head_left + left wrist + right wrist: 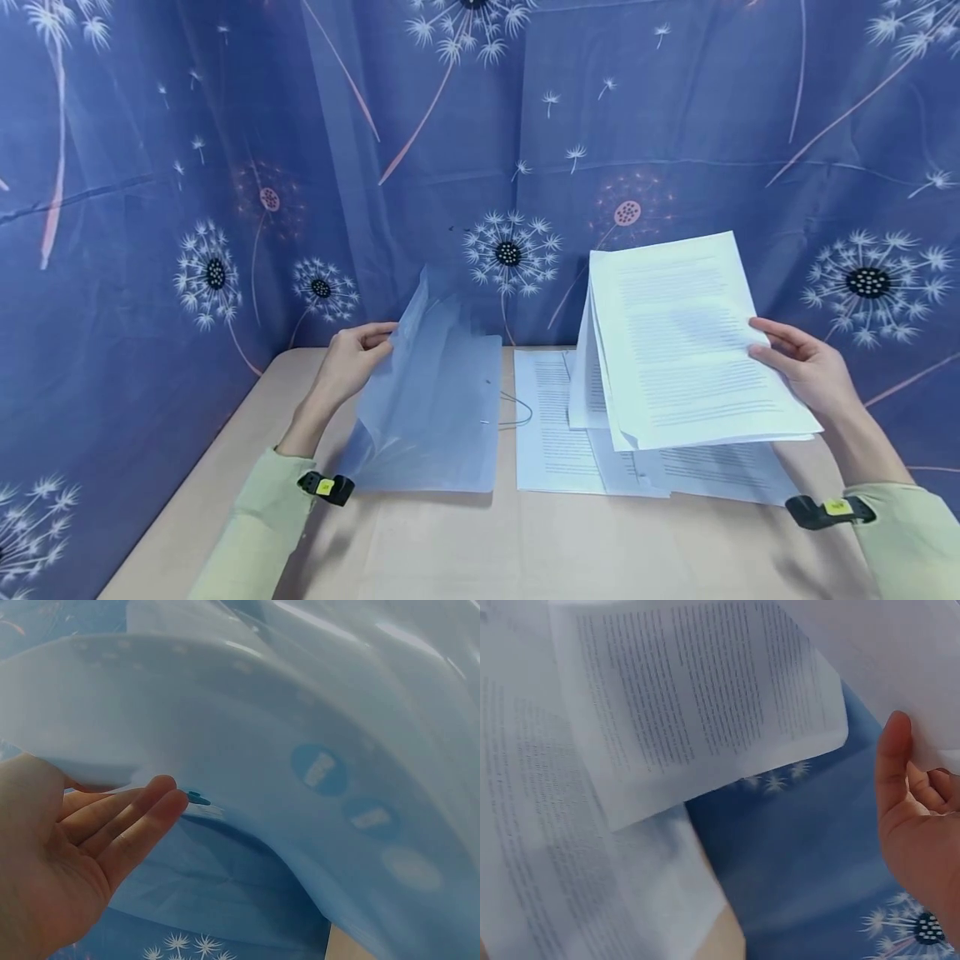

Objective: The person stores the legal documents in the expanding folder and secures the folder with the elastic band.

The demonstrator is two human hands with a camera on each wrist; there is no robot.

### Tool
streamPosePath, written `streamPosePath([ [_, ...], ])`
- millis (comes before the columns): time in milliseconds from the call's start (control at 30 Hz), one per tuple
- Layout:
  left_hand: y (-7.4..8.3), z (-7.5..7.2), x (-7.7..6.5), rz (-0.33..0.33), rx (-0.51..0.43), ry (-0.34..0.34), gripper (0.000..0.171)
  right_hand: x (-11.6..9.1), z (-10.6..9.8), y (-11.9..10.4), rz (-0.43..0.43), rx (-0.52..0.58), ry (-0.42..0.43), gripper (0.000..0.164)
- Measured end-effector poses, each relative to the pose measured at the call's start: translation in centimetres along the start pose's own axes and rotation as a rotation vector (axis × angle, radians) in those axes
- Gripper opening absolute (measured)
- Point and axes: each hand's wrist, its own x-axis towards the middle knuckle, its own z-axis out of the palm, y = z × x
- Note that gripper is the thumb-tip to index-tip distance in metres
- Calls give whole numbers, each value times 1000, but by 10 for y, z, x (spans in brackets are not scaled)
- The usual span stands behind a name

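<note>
On the left of the table lies a translucent plastic document folder (457, 425) with several thin clear leaves and a thin cord loop (528, 407) at its right edge. My left hand (351, 360) pinches the raised left edge of its leaves; in the left wrist view the folder's plastic (240, 727) arches over the fingers. My right hand (808, 367) holds several printed sheets (675, 333) by their right edge, thumb in front, raised and tilted above the table. In the right wrist view, the thumb (894, 761) presses against the paper. The fingers behind the sheets are partly hidden.
More printed sheets (551, 442) lie overlapping on the beige table (450, 550), under and left of the raised ones. A blue curtain with dandelion prints (480, 125) hangs behind the table and along its left side. Each wrist carries a black band.
</note>
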Motion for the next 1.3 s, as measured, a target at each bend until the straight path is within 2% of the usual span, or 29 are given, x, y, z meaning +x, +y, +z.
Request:
streamPosePath([
  [267,-1,-2,-1,-3,-19,-7,41,7,21,10,-49,-84,-19,49],
  [367,-1,-3,-2,-4,-22,-1,42,10,29,7,-62,-25,-38,48],
  [500,-2,-4,-3,-6,-20,1,42,16,45,16,-84,-30,-66,46],
  [600,-3,-4,-2,-4,-20,-5,42,21,60,34,-122,-154,-77,51],
  [667,-3,-3,-2,-1,-23,-6,41,23,69,43,-125,-191,-89,53],
  [967,-2,-4,-1,44,-17,16,41,31,91,56,-113,-220,-109,50],
  [1300,-5,-2,0,29,-2,3,41,36,101,78,-96,-398,-162,43],
])
